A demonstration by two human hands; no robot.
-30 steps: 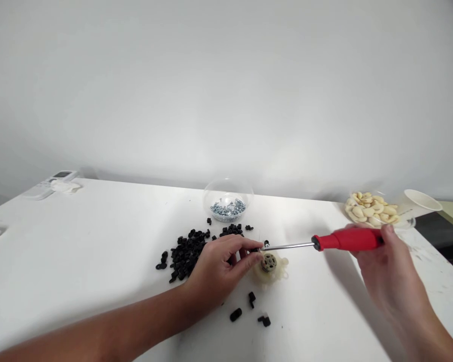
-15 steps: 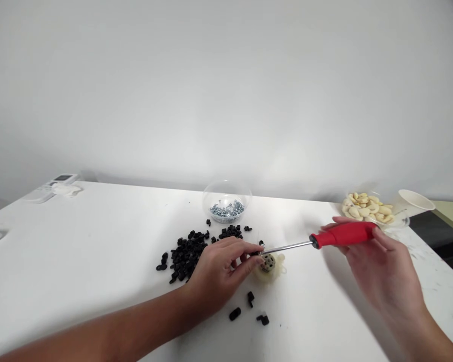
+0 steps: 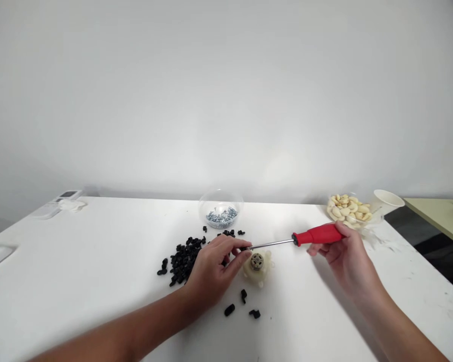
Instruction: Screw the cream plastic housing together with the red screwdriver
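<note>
Head: white table (image 3: 117, 251), pale wall (image 3: 226, 100); left grip (image 3: 213, 265) pinches part (image 3: 244, 248), right grip (image 3: 351, 261) holds screwdriver (image 3: 317, 235).

On the table (image 3: 98, 281), a bowl (image 3: 202, 211) with screws (image 3: 222, 216) in it stands behind a pile (image 3: 184, 259) of small parts, between a remote (image 3: 68, 195) at the far left and a tub (image 3: 376, 220) with a cup (image 3: 385, 201) beside it at the right. The left hand (image 3: 217, 266) is between the pile and the motor (image 3: 257, 261), with three loose parts (image 3: 229, 309) before the motor. The screwdriver (image 3: 317, 235) spans from the right hand (image 3: 345, 256) to the left.
</note>
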